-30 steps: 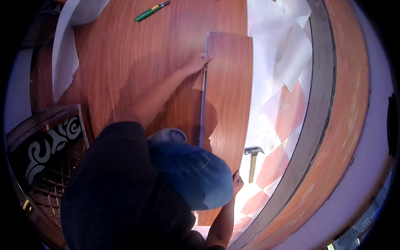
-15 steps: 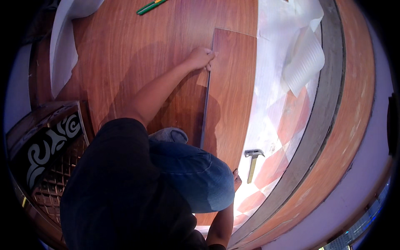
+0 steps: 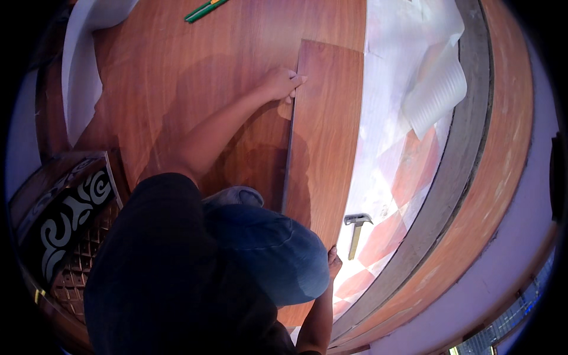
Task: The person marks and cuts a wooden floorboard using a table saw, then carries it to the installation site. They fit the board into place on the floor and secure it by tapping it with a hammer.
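A long reddish-brown wood-look floor plank [image 3: 328,130] lies lengthwise in front of me, its left edge raised with a dark gap under it. My left hand [image 3: 281,84] pinches that edge near the far end, thumb on top and fingers curled at the side. Beside my bent knee, my right hand [image 3: 335,262] holds the plank's right edge at the near part; some of its fingers are hidden. A claw hammer [image 3: 355,239] rests just right of the plank, close to my right hand.
Laid brown flooring [image 3: 177,71] spreads to the left and ahead. White foam underlay [image 3: 435,89] curls up at the right over checkered tiles [image 3: 378,236], beside a grey strip [image 3: 455,195]. A green-handled tool [image 3: 204,10] lies far ahead. Carved furniture [image 3: 77,213] stands at left.
The plank's left edge has shifted slightly left with my left hand still on it. The pale line along its far end no longer shows. A bit more of my right hand is visible.
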Action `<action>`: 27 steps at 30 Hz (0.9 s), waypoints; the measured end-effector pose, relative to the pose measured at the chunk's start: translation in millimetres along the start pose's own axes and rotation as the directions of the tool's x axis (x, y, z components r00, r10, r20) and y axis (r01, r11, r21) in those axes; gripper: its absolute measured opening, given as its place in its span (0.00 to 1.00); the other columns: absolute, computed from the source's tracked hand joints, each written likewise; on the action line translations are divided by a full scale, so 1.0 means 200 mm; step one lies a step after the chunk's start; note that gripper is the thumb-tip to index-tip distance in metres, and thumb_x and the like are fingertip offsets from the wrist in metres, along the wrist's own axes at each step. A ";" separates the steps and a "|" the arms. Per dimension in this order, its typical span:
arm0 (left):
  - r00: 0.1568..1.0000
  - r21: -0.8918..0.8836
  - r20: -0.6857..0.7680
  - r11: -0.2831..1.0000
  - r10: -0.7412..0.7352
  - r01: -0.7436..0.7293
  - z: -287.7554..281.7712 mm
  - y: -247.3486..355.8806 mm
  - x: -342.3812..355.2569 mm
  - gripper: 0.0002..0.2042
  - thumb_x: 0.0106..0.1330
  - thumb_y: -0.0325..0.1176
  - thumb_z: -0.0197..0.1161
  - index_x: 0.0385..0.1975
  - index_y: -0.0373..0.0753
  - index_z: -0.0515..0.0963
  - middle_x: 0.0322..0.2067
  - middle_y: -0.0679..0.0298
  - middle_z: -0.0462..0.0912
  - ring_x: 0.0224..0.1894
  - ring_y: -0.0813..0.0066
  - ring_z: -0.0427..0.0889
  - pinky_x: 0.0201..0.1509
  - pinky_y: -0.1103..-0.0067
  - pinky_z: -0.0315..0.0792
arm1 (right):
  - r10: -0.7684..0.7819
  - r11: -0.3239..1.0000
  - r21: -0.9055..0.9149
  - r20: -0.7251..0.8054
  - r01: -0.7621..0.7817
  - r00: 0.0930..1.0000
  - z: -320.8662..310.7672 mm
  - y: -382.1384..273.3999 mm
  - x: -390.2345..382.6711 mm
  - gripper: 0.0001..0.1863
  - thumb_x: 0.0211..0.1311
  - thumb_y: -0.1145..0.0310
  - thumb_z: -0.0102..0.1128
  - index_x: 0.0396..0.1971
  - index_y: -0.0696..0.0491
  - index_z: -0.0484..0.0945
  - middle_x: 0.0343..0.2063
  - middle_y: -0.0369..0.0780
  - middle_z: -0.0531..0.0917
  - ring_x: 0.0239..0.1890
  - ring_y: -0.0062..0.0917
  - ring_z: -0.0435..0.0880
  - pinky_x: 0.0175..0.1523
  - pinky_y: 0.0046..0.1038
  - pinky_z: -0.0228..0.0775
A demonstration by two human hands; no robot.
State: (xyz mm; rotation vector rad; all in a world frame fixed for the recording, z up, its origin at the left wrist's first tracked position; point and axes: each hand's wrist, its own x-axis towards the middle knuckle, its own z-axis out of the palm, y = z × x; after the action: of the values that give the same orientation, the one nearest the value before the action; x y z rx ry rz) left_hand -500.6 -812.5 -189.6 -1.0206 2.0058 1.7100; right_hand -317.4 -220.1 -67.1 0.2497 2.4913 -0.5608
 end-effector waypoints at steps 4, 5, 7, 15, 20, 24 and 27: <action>0.988 0.394 -0.062 0.913 0.143 -0.108 -0.04 0.16 -0.08 0.21 0.74 0.52 0.63 0.42 0.35 0.81 0.35 0.54 0.88 0.37 0.56 0.88 0.46 0.63 0.81 | 0.013 1.000 0.009 0.001 -0.013 1.000 -0.01 -0.05 -0.02 0.43 0.81 0.37 0.38 0.17 0.62 0.73 0.12 0.43 0.73 0.18 0.31 0.72 0.27 0.38 0.64; 0.965 0.417 -0.157 0.900 0.208 -0.126 -0.03 0.14 -0.10 0.22 0.74 0.52 0.63 0.48 0.35 0.80 0.41 0.53 0.87 0.44 0.53 0.87 0.52 0.61 0.79 | 0.012 1.000 0.023 0.008 -0.012 1.000 -0.01 -0.04 -0.02 0.43 0.81 0.37 0.38 0.17 0.62 0.73 0.12 0.43 0.72 0.17 0.32 0.72 0.27 0.39 0.64; 0.882 0.569 -0.219 0.789 0.417 -0.231 -0.03 0.14 -0.11 0.24 0.73 0.50 0.62 0.58 0.37 0.76 0.54 0.52 0.83 0.57 0.51 0.81 0.62 0.59 0.75 | 0.005 1.000 0.019 0.014 -0.005 1.000 -0.01 -0.02 -0.02 0.43 0.82 0.38 0.36 0.17 0.61 0.73 0.12 0.44 0.72 0.17 0.34 0.72 0.27 0.40 0.63; 0.613 0.793 -0.031 0.393 0.789 -0.465 -0.04 0.01 -0.06 0.26 0.74 0.42 0.59 0.69 0.40 0.72 0.73 0.59 0.69 0.74 0.59 0.66 0.77 0.60 0.61 | 0.006 0.998 -0.060 0.054 -0.003 0.999 -0.01 -0.03 0.00 0.42 0.83 0.40 0.34 0.17 0.61 0.73 0.12 0.46 0.71 0.18 0.41 0.72 0.28 0.44 0.63; 0.605 0.777 -0.021 0.394 0.796 -0.491 -0.05 0.01 -0.04 0.24 0.74 0.41 0.58 0.67 0.40 0.74 0.71 0.59 0.72 0.74 0.60 0.67 0.77 0.59 0.61 | 0.066 0.995 -0.073 0.030 -0.064 0.997 -0.04 -0.10 -0.05 0.43 0.82 0.38 0.35 0.18 0.62 0.75 0.14 0.48 0.75 0.18 0.43 0.73 0.29 0.45 0.64; 0.625 0.769 -0.030 0.417 0.780 -0.484 -0.04 0.02 -0.05 0.24 0.75 0.41 0.57 0.68 0.39 0.74 0.71 0.59 0.72 0.74 0.59 0.66 0.76 0.60 0.60 | 0.089 0.988 -0.134 0.088 -0.076 0.992 -0.10 -0.10 -0.05 0.45 0.80 0.35 0.35 0.18 0.62 0.76 0.15 0.49 0.77 0.19 0.44 0.75 0.29 0.47 0.65; 0.623 0.778 -0.010 0.397 0.782 -0.486 -0.05 0.02 -0.04 0.24 0.76 0.41 0.57 0.68 0.39 0.74 0.72 0.60 0.70 0.74 0.59 0.66 0.76 0.60 0.60 | 0.117 0.993 -0.039 0.060 -0.114 0.991 -0.11 -0.11 -0.09 0.46 0.79 0.33 0.35 0.19 0.62 0.76 0.15 0.49 0.77 0.19 0.42 0.75 0.30 0.47 0.65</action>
State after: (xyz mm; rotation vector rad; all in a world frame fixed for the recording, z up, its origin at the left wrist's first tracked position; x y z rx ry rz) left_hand -496.4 -819.3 -178.9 -0.2370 3.2622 0.6994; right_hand -319.9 -231.4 -31.9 0.3548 2.4062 -0.4692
